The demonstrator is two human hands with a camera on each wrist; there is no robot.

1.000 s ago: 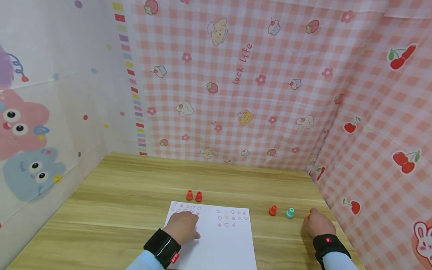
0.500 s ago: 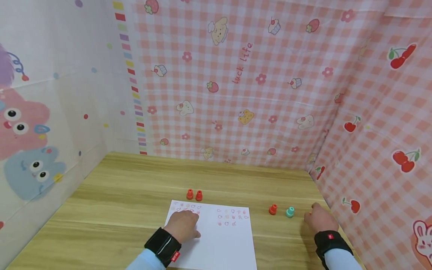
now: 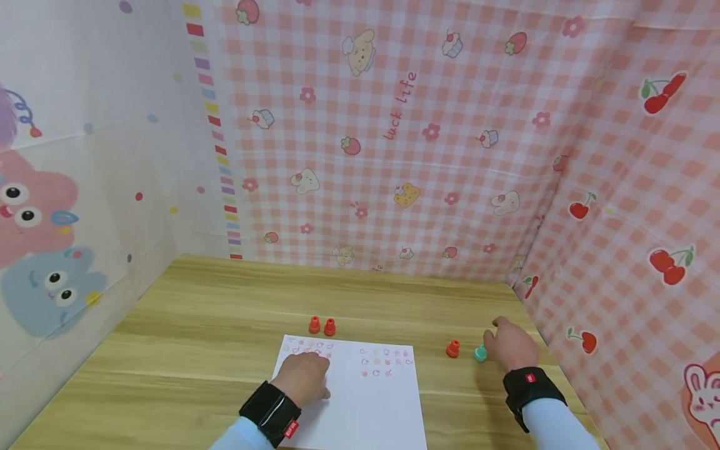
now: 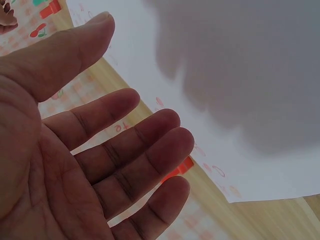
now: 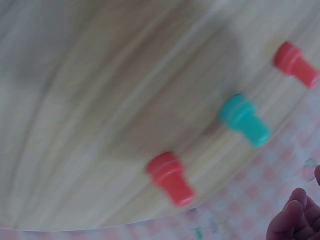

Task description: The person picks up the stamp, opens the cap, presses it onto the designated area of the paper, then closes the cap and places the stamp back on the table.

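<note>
My left hand (image 3: 302, 378) is over the left part of a white paper sheet (image 3: 377, 409), palm down, fingers loosely extended and holding nothing. Small pink and orange printed marks line the sheet's far part. In the head view, my right hand (image 3: 512, 345) is beside a teal stamp (image 3: 480, 353), its fingertips close to it; contact is unclear. Left of that stands a red stamp (image 3: 452, 349). The right wrist view shows the teal stamp (image 5: 245, 120) between two red stamps, one lower left (image 5: 171, 179) and another upper right (image 5: 296, 65). No object shows in the right fingers.
Two more red stamps (image 3: 322, 326) stand side by side on the wooden table (image 3: 225, 300), beyond the paper's far edge. A pink checked cloth (image 3: 349, 125) hangs behind and on the right. At the left is a white cartoon-printed cloth (image 3: 101, 206).
My right hand has moved left and away from me, from the table's right side to beside the teal stamp. The left hand stays over the paper.
</note>
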